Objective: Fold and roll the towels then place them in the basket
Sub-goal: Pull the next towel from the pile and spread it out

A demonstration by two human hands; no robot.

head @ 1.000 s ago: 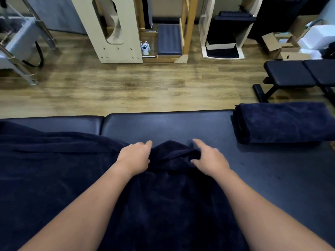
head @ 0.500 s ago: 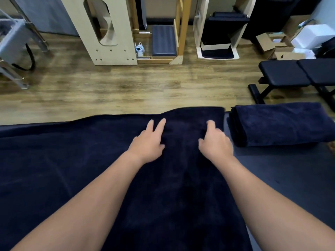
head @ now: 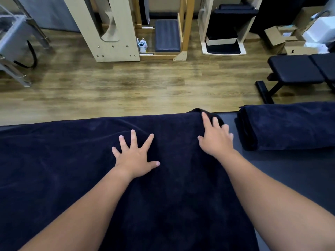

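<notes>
Head view: a navy towel is spread over the desk, pressed by the splayed left hand; its far corner is touched by the right hand, fingers extended. A folded towel lies just beside, a black bench beyond.

Location: fitness or pilates studio. Indicators: padded weight bench on wood-plank floor, wooden exercise apparatus with upholstered pad, cardboard boxes along the wall.

Single head-worn wide-angle view, looking forward and steeply down over both forearms onto a dark towel close below; wooden floor and gym furniture farther off across the upper frame.
</notes>
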